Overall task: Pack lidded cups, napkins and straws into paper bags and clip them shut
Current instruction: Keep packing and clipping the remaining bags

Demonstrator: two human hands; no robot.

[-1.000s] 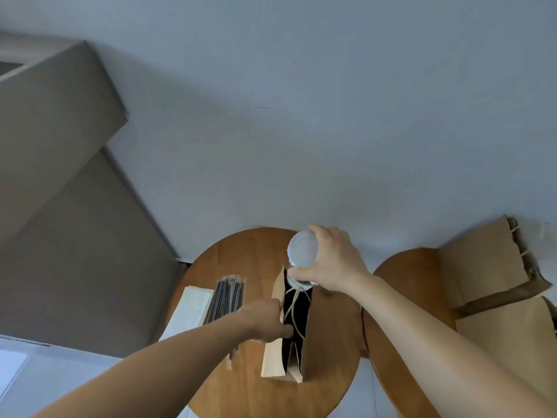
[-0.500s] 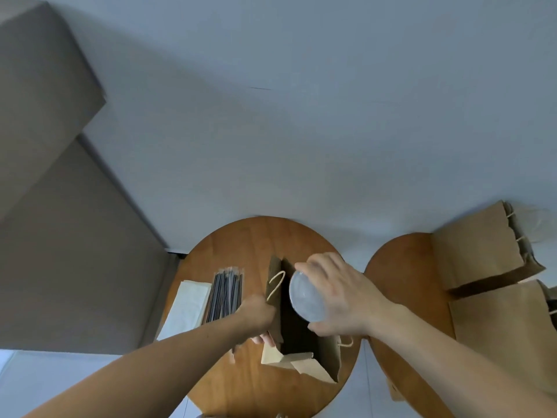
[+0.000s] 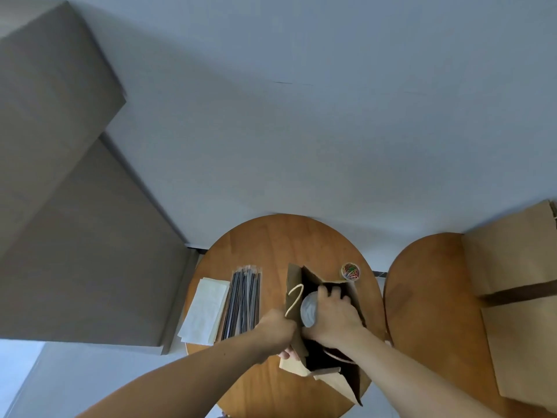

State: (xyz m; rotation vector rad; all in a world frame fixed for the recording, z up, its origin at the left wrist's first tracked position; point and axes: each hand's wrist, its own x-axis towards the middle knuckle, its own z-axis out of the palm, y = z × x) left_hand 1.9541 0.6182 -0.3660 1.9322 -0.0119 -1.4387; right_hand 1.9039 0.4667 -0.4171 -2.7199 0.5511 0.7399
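One lidded cup (image 3: 308, 310) is hanging in the mouth of the paper bag (image 3: 331, 384). It is looking light, smooth and crushable, so gripping it high near the rim seems safest. Its lid is showing pale and cloudy. The right hand (image 3: 335, 316) is wrapping its fingers (image 3: 325, 293) round it, while the left hand (image 3: 274, 327) is pinching the bag's left wall. Straws (image 3: 242, 300) and napkins (image 3: 208, 309) are lying left of the bag on the bench (image 3: 271, 242).

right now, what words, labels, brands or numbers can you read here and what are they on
No readable text anywhere.
The open paper bag, lidded cup, napkins, wrapped straws, tub of paper clips and flat paper bags all look plain; any fine print is too small to tell.
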